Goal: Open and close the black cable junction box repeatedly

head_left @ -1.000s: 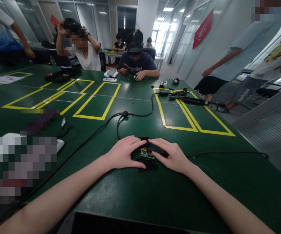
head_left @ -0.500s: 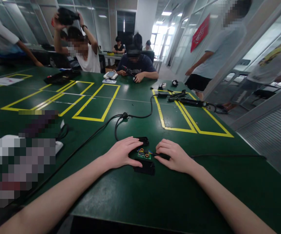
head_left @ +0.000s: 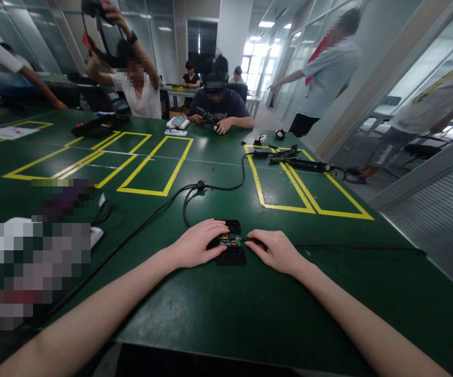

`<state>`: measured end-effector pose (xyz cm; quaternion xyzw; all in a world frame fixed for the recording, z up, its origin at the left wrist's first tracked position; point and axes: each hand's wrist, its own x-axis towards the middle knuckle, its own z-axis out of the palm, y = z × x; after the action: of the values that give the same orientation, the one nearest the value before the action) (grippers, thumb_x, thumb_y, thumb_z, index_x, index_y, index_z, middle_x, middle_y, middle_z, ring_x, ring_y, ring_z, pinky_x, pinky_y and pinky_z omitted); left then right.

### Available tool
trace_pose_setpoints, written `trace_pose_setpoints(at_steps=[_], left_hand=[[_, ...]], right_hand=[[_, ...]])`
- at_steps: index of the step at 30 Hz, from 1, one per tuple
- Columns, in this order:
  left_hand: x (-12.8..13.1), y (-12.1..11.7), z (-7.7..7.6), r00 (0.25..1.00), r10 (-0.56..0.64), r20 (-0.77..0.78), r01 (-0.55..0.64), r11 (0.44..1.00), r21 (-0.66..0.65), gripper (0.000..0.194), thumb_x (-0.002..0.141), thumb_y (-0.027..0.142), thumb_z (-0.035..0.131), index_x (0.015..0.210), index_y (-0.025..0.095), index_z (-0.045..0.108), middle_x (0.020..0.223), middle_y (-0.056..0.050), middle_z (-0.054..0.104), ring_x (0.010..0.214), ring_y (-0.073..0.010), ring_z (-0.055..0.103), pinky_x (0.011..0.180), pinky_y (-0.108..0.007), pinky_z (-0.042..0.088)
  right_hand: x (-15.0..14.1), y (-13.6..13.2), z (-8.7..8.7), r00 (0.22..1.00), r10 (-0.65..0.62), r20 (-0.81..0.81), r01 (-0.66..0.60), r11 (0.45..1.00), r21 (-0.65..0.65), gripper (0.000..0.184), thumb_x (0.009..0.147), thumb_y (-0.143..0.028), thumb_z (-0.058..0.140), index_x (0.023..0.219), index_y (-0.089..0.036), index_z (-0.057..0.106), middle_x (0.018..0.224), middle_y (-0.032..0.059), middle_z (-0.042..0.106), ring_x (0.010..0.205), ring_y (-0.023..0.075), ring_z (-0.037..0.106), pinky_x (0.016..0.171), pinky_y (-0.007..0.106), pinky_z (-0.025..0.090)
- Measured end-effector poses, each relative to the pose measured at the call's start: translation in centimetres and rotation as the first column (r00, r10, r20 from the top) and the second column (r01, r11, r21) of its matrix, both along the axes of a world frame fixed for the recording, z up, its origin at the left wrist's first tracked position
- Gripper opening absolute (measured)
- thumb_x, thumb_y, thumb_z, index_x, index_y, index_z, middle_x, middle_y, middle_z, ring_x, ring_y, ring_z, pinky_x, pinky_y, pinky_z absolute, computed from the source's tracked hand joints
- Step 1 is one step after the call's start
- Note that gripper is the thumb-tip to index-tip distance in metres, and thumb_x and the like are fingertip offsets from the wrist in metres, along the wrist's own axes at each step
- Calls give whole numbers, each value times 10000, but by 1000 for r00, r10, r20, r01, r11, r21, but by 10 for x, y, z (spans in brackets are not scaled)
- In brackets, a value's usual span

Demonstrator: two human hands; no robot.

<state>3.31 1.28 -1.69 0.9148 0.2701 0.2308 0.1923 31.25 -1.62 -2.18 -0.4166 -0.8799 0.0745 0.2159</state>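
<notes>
A small green circuit board (head_left: 229, 241) with copper-wound coils lies between two black plastic case halves. The far case half (head_left: 232, 225) and the near case half (head_left: 232, 257) sit close against the board. My left hand (head_left: 198, 243) spans the case from the left, fingers on the far half and thumb by the near one; the board's left end is hidden under it. From the right, my right hand (head_left: 275, 248) pinches a black cable (head_left: 260, 244) at the board's right end. That cable (head_left: 352, 246) trails off to the right across the table.
On the green table (head_left: 163, 309), another black cable (head_left: 159, 209) runs past a round knot (head_left: 200, 185). Black tools (head_left: 300, 161) lie far right, and a black tray (head_left: 99, 124) stands far left. A blurred-out object (head_left: 33, 272) is at left. Several people are around the table.
The near case half has moved away from me, closer to the far half and the board. My right hand has shifted slightly left and away from me with the cable.
</notes>
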Motion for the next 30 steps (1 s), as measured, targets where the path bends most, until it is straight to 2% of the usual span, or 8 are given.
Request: trace_pose_setpoints(at_steps=[3, 7, 9, 15, 18, 21, 30], left_hand=[[-1, 2, 0, 1000, -2, 5, 2, 1000, -23, 357, 1021, 328, 603, 1355, 201, 607, 1417, -127, 655, 1372, -261, 578, 1208, -496, 429], [-1, 2, 2, 999, 30, 41, -29, 999, -31, 436, 1020, 374, 615, 1425, 224, 555, 1430, -120, 638, 1352, -265, 581, 1174, -483, 461], [-1, 2, 4, 995, 65, 77, -63, 998, -31, 413, 1025, 365, 599, 1412, 223, 565, 1397, -118, 644, 1312, -258, 598, 1140, -457, 490], [-14, 7, 7, 980, 165, 108, -164, 986, -18, 240, 955, 281, 650, 1185, 215, 665, 1186, -84, 660, 1133, -237, 647, 996, -377, 549], [-22, 13, 6, 990, 135, 51, -131, 989, -71, 135, 939, 229, 656, 1069, 202, 679, 1056, -48, 668, 961, -194, 672, 861, -312, 553], [-24, 16, 5, 991, 129, 25, -126, 988, -88, 56, 955, 228, 647, 982, 189, 678, 980, -32, 670, 899, -182, 665, 814, -287, 532], [-23, 14, 10, 994, 90, -58, -92, 995, -39, 213, 1056, 324, 510, 1052, 193, 678, 956, -37, 681, 855, -180, 673, 801, -275, 522]], right_hand=[[-2, 0, 0, 999, -46, 19, 47, 999, -24, 240, 1061, -343, 497, 968, -203, 667, 816, 57, 759, 615, 187, 691, 601, 284, 472], [-3, 1, -2, 996, -68, 63, 70, 997, -24, 267, 1075, -343, 459, 1011, -202, 677, 878, 77, 779, 707, 217, 735, 646, 302, 496], [-3, 1, -3, 993, -79, 84, 80, 997, -17, 289, 1085, -345, 435, 1020, -201, 677, 894, 80, 784, 738, 222, 746, 659, 303, 500], [-3, 1, -3, 988, -93, 123, 96, 995, -23, 325, 1105, -350, 389, 1024, -199, 665, 866, 71, 782, 725, 220, 753, 641, 296, 487], [-3, 1, -3, 986, -105, 131, 110, 994, -30, 337, 1109, -356, 375, 1008, -201, 657, 822, 62, 772, 689, 214, 744, 625, 292, 471], [-3, 2, -3, 985, -118, 129, 125, 991, -49, 343, 1109, -363, 369, 986, -210, 650, 792, 51, 763, 648, 204, 726, 614, 290, 457], [-3, 3, 0, 983, -118, 144, 132, 987, -93, 450, 1114, -390, 295, 876, -215, 634, 679, 40, 711, 572, 186, 667, 588, 281, 424]])
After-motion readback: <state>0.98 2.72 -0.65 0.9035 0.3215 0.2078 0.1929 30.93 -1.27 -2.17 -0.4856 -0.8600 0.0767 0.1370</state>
